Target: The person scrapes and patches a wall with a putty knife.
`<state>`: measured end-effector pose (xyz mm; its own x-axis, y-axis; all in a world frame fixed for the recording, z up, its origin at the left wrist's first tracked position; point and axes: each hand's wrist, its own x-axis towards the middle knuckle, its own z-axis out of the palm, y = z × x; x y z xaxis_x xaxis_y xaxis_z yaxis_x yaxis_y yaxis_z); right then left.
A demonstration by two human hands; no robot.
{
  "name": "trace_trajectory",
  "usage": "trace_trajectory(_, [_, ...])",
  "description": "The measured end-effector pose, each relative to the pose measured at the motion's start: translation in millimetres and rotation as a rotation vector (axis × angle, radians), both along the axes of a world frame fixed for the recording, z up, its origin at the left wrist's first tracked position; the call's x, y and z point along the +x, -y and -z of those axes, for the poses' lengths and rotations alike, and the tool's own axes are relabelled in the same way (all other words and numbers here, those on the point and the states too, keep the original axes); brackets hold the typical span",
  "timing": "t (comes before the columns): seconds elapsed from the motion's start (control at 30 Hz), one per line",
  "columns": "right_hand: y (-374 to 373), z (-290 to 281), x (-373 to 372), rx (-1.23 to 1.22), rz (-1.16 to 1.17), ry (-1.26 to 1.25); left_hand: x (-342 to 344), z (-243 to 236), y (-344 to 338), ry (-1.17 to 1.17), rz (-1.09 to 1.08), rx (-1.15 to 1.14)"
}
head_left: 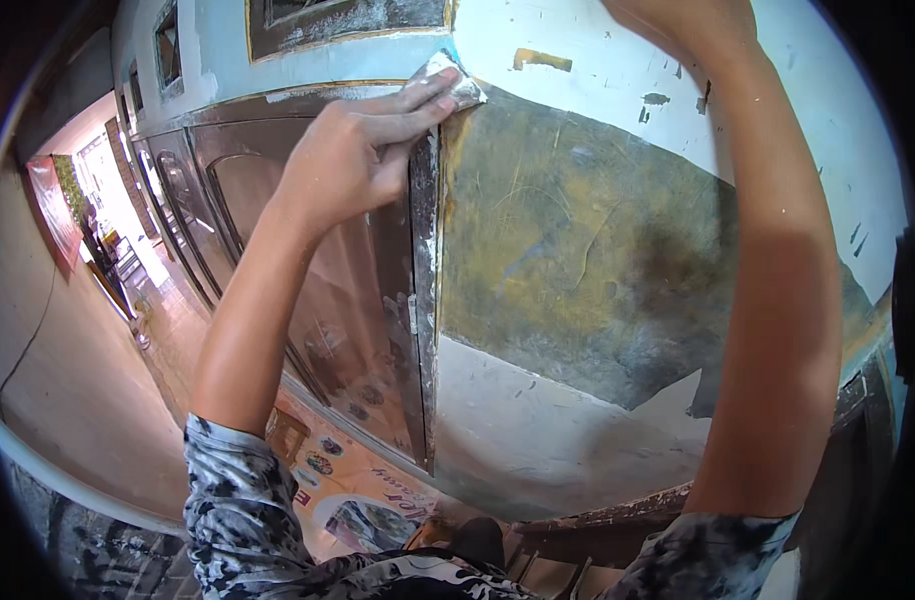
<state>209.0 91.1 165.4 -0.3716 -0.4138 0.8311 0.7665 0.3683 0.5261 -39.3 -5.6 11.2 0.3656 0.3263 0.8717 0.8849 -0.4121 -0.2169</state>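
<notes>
My left hand is raised to the corner where the dark door frame meets the painted wall. Its fingers press a small, crumpled whitish piece against that corner; whether it is sandpaper or cloth I cannot make out. At the top edge my right hand is held up close to the white part of the wall. Its fingers lie outside the picture, so what it holds or touches is hidden. Below, a greenish-brown bare patch with scratches spreads across the wall.
Brown panelled doors stand left of the wall patch, under a dark window frame. A printed banner lies below. Dark wooden furniture is near my body at the lower right. A bright passage opens at the far left.
</notes>
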Motion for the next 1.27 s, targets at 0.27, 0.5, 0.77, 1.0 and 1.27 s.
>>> trace_trajectory(0.27, [2,-3,-5,-0.036,-0.047,0.027,2,4,1,0.143,-0.044,-0.070])
trace_trajectory(0.5, [8,-6,-5,-0.047,-0.008,0.024,16,21,1,0.282,0.045,-0.044])
trace_trajectory(0.77, [12,-4,-10,-0.049,-0.022,0.025,31,18,7,0.282,-0.059,-0.029])
trace_trajectory(1.0, [10,-5,-13,-0.048,-0.019,0.010,42,26,4,0.355,-0.079,0.023])
trace_trajectory(1.27, [25,-3,-14,-0.155,0.089,-0.012,44,32,4,0.370,-0.032,-0.013])
